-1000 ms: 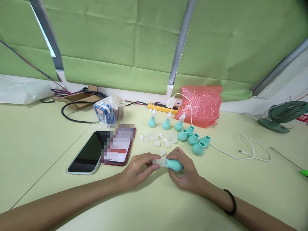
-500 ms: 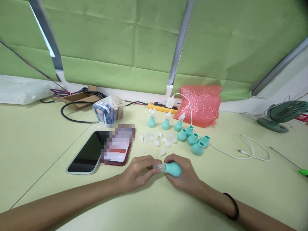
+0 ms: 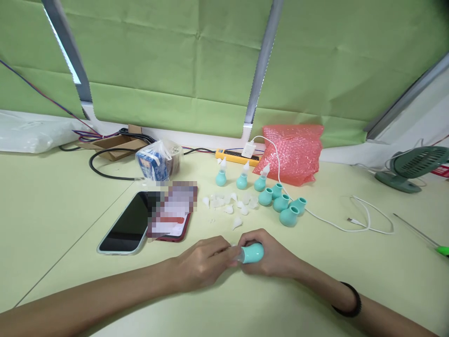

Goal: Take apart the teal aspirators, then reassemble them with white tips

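Between my hands, just above the table, lies a teal nasal aspirator bulb [image 3: 253,253] on its side. My right hand [image 3: 271,255] is closed around the bulb. My left hand [image 3: 206,262] pinches the clear connector [image 3: 240,255] at the bulb's mouth, and its fingers cover most of that part. Beyond the hands, white nozzle tips [image 3: 237,223] and clear pieces [image 3: 219,200] are scattered. To their right stand several open teal bulbs [image 3: 289,216]. Farther back, three assembled aspirators [image 3: 242,180] stand upright in a row.
Two phones [image 3: 124,224] lie to the left. Behind are a bagged blue package [image 3: 154,161], a yellow power strip [image 3: 224,155] and a pink bubble-wrap bag [image 3: 293,154]. A white cable [image 3: 329,228], a screwdriver [image 3: 417,231] and a green fan [image 3: 414,164] are on the right.
My left hand has turned over so its back shows, with its fingers farther over the clear connector. The aspirator and both hands have shifted slightly toward me.
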`<state>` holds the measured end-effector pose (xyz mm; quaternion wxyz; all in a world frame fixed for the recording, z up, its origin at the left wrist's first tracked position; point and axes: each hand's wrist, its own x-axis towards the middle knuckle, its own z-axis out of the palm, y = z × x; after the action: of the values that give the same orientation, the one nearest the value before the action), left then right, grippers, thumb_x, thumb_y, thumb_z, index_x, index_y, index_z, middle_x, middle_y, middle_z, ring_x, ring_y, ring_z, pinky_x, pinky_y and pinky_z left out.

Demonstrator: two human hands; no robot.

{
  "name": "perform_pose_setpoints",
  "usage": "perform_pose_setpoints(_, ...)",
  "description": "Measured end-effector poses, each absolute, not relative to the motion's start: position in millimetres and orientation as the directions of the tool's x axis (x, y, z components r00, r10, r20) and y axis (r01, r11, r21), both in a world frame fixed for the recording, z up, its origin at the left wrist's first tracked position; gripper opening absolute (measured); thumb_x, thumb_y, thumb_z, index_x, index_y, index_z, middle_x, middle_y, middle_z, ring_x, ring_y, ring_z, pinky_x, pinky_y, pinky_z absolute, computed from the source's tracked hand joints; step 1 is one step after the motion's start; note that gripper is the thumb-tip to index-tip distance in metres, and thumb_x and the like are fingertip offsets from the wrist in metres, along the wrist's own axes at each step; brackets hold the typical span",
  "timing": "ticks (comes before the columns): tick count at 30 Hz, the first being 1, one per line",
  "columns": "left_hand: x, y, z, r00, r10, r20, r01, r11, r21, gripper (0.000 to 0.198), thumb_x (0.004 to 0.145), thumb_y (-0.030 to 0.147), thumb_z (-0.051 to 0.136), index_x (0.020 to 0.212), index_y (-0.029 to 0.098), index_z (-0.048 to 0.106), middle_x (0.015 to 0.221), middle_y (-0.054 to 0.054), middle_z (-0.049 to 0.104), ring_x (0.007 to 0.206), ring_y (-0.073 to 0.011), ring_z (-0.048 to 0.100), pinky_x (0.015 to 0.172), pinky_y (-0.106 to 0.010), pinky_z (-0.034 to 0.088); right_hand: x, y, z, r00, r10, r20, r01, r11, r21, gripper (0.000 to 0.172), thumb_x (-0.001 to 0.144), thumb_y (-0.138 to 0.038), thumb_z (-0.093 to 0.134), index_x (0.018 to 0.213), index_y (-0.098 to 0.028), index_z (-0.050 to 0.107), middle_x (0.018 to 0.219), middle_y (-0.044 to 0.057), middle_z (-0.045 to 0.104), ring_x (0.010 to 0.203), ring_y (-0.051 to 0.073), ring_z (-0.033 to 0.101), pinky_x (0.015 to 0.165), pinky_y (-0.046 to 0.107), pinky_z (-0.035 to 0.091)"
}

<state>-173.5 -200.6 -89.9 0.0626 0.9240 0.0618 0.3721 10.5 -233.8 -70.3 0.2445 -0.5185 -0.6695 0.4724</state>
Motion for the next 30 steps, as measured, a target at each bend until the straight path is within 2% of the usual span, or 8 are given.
perform_pose_setpoints(6, -174, -202, -89, 0.741, 0.162, 0.651, 0.105, -0.986, 0.127, 0.024, 0.080, 0.009, 0.042, 0.104, 0.012, 0.043, 0.069, -0.007, 0.057, 0.056, -0.0131, 0.050, 0.048, -0.023, 0.042, 12, -234, -65, -0.388, 0.856, -0.343, 0.422, -0.166, -0.891, 0.017, 0.052, -0.011, 0.058, 0.066, -0.017, 0.051, 0.049, -0.008, 0.040, 0.036, 0.003, 0.032, 0.029, 0.013, 0.023)
perform_pose_setpoints(10, -174, -202, -91, 0.737, 0.143, 0.661, 0.087, -0.989, 0.117, 0.027, 0.079, 0.008, 0.044, 0.106, 0.011, 0.043, 0.069, -0.008, 0.057, 0.057, -0.0141, 0.051, 0.047, -0.023, 0.042, 13, -232, -66, -0.408, 0.815, -0.411, 0.410, -0.239, -0.880, 0.015, 0.054, -0.012, 0.058, 0.066, -0.016, 0.051, 0.048, -0.008, 0.044, 0.034, 0.003, 0.037, 0.027, 0.012, 0.027)
perform_pose_setpoints(14, -173, -202, -93, 0.695, 0.202, 0.690, 0.033, -0.968, 0.250, 0.026, 0.079, 0.011, 0.046, 0.105, 0.013, 0.048, 0.072, -0.008, 0.057, 0.060, -0.0134, 0.053, 0.050, -0.023, 0.045, 11, -233, -69, -0.430, 0.811, -0.396, 0.339, -0.262, -0.904, 0.014, 0.055, -0.014, 0.060, 0.065, -0.015, 0.051, 0.047, -0.007, 0.045, 0.034, 0.003, 0.039, 0.029, 0.013, 0.031)
perform_pose_setpoints(18, -171, -202, -91, 0.543, 0.511, 0.667, 0.044, -0.810, 0.585, 0.033, 0.074, 0.015, 0.055, 0.106, 0.016, 0.049, 0.076, -0.005, 0.060, 0.065, -0.0129, 0.057, 0.058, -0.023, 0.049, 4, -235, -68, -0.449, 0.859, -0.245, 0.129, -0.209, -0.969, 0.018, 0.058, -0.018, 0.063, 0.070, -0.015, 0.050, 0.056, -0.004, 0.048, 0.042, 0.006, 0.046, 0.038, 0.017, 0.042)
perform_pose_setpoints(20, -170, -202, -89, 0.472, 0.683, 0.557, 0.074, -0.660, 0.747, 0.036, 0.073, 0.018, 0.058, 0.108, 0.015, 0.048, 0.079, -0.004, 0.061, 0.068, -0.0134, 0.058, 0.061, -0.024, 0.051, 0, -238, -69, -0.398, 0.909, -0.125, 0.030, -0.124, -0.992, 0.023, 0.061, -0.021, 0.063, 0.078, -0.016, 0.048, 0.066, -0.003, 0.049, 0.049, 0.007, 0.049, 0.046, 0.021, 0.046)
perform_pose_setpoints(22, -170, -201, -86, 0.469, 0.762, 0.446, 0.078, -0.539, 0.839, 0.026, 0.074, 0.021, 0.056, 0.099, 0.014, 0.053, 0.079, -0.004, 0.061, 0.071, -0.0139, 0.058, 0.064, -0.025, 0.051, -4, -242, -72, -0.333, 0.943, -0.022, -0.003, -0.025, -1.000, 0.028, 0.066, -0.024, 0.060, 0.088, -0.019, 0.044, 0.077, -0.001, 0.050, 0.057, 0.009, 0.052, 0.054, 0.025, 0.049)
perform_pose_setpoints(26, -171, -201, -80, 0.512, 0.733, 0.447, 0.022, -0.531, 0.847, 0.010, 0.078, 0.020, 0.051, 0.082, 0.012, 0.056, 0.078, -0.006, 0.058, 0.074, -0.0151, 0.055, 0.065, -0.026, 0.047, -5, -248, -80, -0.261, 0.948, 0.184, 0.197, 0.239, -0.951, 0.028, 0.074, -0.021, 0.052, 0.097, -0.022, 0.038, 0.092, 0.004, 0.048, 0.082, 0.015, 0.052, 0.072, 0.031, 0.047)
perform_pose_setpoints(30, -173, -202, -81, 0.475, 0.696, 0.539, -0.017, -0.605, 0.796, 0.012, 0.079, 0.021, 0.048, 0.088, 0.013, 0.051, 0.089, -0.009, 0.054, 0.084, -0.0186, 0.051, 0.073, -0.031, 0.043, 1, -247, -80, -0.340, 0.834, 0.434, 0.456, 0.550, -0.700, 0.036, 0.076, -0.018, 0.049, 0.109, -0.020, 0.035, 0.109, 0.010, 0.043, 0.104, 0.021, 0.042, 0.087, 0.039, 0.038)
